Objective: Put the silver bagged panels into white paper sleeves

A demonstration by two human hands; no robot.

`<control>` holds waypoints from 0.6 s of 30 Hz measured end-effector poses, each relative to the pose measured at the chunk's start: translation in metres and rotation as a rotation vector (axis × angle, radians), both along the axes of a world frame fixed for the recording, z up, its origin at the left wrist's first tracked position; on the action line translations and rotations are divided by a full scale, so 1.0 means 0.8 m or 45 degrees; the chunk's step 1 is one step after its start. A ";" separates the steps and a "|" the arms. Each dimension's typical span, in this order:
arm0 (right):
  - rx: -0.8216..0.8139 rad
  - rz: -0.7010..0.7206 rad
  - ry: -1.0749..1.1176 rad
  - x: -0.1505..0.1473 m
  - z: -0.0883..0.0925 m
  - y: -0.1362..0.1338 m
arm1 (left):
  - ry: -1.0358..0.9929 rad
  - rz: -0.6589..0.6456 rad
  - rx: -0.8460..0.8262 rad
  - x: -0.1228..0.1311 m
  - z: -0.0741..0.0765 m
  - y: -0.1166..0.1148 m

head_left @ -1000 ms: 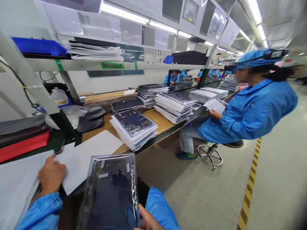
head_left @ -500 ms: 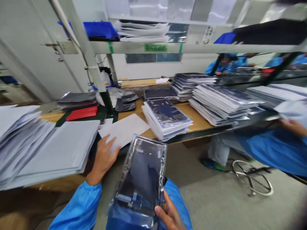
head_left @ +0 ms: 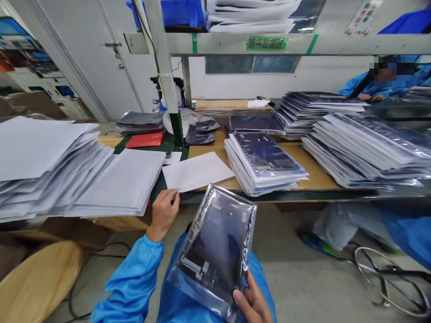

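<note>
My right hand [head_left: 252, 303] grips the lower edge of a silver anti-static bag [head_left: 215, 246] at the bottom centre, with a dark flat panel showing through the film. My left hand [head_left: 164, 214] is at the table's front edge, its fingertips pinching the near corner of a loose white sheet [head_left: 197, 171]. To its left lies a tall stack of white sheets [head_left: 117, 184] overhanging the edge. Just beyond the loose sheet stands a stack of bagged dark panels [head_left: 264, 161].
Larger stacks of bagged panels [head_left: 363, 148] cover the wooden table [head_left: 313, 175] to the right. A red folder [head_left: 144, 140] and dark bags [head_left: 200, 132] lie beyond a metal post [head_left: 164, 72]. A co-worker's legs [head_left: 346, 226] and a stool base [head_left: 387, 282] are at lower right; a round wooden stool [head_left: 37, 282] is at lower left.
The view has swung left, bringing the white stack fully in. My left hand has moved from the white sheets to the loose sheet's corner, and the bag now stands higher and more upright.
</note>
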State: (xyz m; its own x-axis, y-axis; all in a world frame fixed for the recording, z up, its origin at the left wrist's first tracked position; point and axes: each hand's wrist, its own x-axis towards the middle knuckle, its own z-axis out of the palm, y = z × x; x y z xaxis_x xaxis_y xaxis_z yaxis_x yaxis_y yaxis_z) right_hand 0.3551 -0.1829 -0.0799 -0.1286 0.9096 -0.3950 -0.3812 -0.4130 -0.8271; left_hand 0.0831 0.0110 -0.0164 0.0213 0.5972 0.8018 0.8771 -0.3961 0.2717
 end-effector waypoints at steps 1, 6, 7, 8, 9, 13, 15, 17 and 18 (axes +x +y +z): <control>-0.011 -0.002 -0.007 0.000 0.001 0.000 | -0.005 0.005 -0.001 0.000 0.001 0.000; -0.051 -0.014 -0.026 0.002 0.001 -0.003 | -0.041 -0.059 -0.088 0.004 0.002 -0.001; -0.053 -0.018 -0.024 0.002 0.000 -0.004 | -0.064 -0.073 -0.115 0.005 0.004 -0.002; -0.053 -0.028 -0.019 0.001 -0.002 -0.005 | -0.088 -0.079 -0.142 0.007 0.006 -0.002; -0.050 -0.045 -0.012 0.001 -0.005 -0.007 | -0.106 -0.079 -0.166 0.009 0.008 -0.002; -0.073 -0.071 0.007 0.000 -0.012 -0.012 | -0.084 -0.047 -0.187 0.015 0.016 -0.003; -0.068 -0.032 -0.001 0.001 -0.013 -0.013 | -0.067 -0.012 -0.161 0.019 0.016 -0.003; -0.028 0.010 -0.013 0.002 -0.012 -0.012 | -0.076 0.034 -0.139 0.024 0.015 -0.004; -0.004 0.031 -0.019 0.002 -0.012 -0.012 | -0.086 0.060 -0.133 0.027 0.013 -0.005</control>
